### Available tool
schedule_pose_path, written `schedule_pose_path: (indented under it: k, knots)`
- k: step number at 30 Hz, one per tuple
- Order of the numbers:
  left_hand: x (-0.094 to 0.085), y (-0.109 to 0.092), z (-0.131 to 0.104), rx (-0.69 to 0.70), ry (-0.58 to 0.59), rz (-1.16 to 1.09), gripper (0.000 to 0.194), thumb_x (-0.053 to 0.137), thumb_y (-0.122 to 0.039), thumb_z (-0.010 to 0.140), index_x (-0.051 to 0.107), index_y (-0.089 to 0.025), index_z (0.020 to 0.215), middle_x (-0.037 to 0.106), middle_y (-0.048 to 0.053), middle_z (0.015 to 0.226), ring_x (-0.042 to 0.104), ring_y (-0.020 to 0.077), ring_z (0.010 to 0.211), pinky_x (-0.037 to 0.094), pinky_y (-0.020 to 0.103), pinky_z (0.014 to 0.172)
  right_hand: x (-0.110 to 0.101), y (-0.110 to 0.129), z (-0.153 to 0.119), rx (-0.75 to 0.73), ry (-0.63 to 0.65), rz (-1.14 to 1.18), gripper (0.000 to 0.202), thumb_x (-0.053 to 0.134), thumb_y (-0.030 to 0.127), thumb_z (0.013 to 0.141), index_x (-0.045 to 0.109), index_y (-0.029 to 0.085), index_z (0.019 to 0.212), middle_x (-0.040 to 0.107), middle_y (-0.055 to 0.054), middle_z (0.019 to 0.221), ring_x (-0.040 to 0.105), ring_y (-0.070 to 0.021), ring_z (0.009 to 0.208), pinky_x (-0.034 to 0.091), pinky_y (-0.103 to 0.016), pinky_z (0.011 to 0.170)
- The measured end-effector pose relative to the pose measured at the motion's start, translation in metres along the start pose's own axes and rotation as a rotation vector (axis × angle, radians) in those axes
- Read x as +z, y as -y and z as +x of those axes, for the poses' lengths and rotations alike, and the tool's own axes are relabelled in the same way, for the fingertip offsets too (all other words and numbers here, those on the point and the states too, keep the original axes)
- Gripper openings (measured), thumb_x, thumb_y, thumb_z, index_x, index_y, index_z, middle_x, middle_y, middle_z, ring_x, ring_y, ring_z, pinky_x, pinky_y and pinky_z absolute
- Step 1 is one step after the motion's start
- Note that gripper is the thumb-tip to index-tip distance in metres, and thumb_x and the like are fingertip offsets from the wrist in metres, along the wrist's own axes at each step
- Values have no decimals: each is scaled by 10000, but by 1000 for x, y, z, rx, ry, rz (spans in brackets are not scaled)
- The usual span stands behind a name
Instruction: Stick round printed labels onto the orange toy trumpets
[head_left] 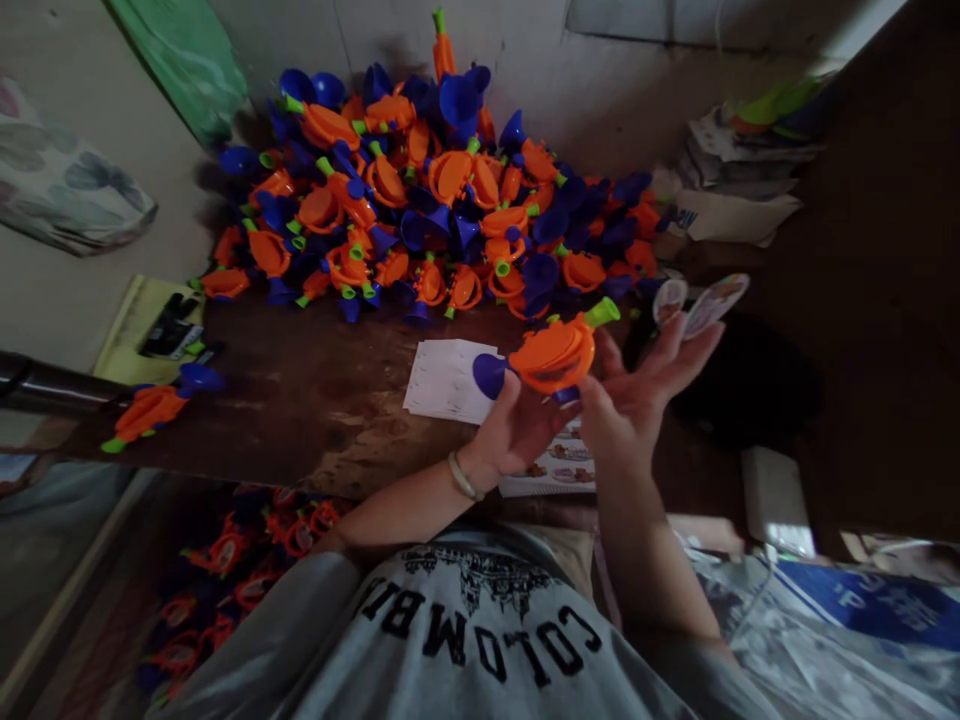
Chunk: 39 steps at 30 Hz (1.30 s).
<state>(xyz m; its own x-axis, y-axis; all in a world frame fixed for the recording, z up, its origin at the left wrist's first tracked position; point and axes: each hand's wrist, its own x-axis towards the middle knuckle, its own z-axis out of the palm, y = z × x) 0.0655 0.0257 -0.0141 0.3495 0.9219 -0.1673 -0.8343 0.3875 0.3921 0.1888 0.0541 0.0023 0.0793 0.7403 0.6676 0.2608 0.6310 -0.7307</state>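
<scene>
An orange toy horn (555,355) with a blue bell and a green mouthpiece is held above the table. My left hand (517,425), with a bangle at the wrist, grips it from below near the bell. My right hand (637,395) is beside the horn's mouthpiece end, its fingers spread, with two oval stickers (716,305) on the fingertips. Below the horn lie a stack of white paper (450,380) and a sheet of printed stickers (562,470), partly hidden by my left hand.
A large heap of toy horns (450,175) covers the back of the table (300,400). One horn (150,410) lies at the left edge, near a dark pipe. More horns (225,590) are below the table. Stacked papers (739,180) stand back right.
</scene>
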Motion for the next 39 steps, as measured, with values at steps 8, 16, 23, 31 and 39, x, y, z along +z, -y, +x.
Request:
schedule_pose_path:
  k: [8,16,23,31,39]
  knots:
    - [-16,-30,-21,412,-235,388,733,887,-572,781,616,-325,1416,733,39,1433,693,269,1347,615,401,1077,-2,28,-33,119,-343,-290,920,680,360,967,117,513,1678,545,-125,1567,666,-347,1323,675,-550,943]
    - [-18,-29,-46,561,-51,615,646,835,-542,863,593,-335,1426,637,70,1564,525,299,1548,461,539,1288,20,53,-31,162,-268,174,787,768,331,899,421,511,1581,624,32,917,624,-153,736,635,-299,732]
    - [-26,-28,-58,581,84,692,614,816,-429,906,526,-385,1445,451,49,1726,503,330,1567,451,561,1300,33,54,-37,221,-144,240,880,771,274,874,355,506,1614,637,49,921,630,-138,759,627,-261,732]
    - [-21,-31,-59,595,106,695,566,817,-410,912,541,-356,1403,499,69,1686,509,334,1560,441,571,1310,28,58,-32,249,-96,230,883,775,230,865,372,490,1607,655,47,938,653,-144,806,626,-264,735]
    - [-22,-32,-57,618,109,662,551,810,-362,928,557,-386,1417,531,40,1663,525,310,1550,416,544,1334,28,55,-31,255,-72,262,877,803,237,870,387,477,1604,665,47,933,648,-131,777,622,-232,694]
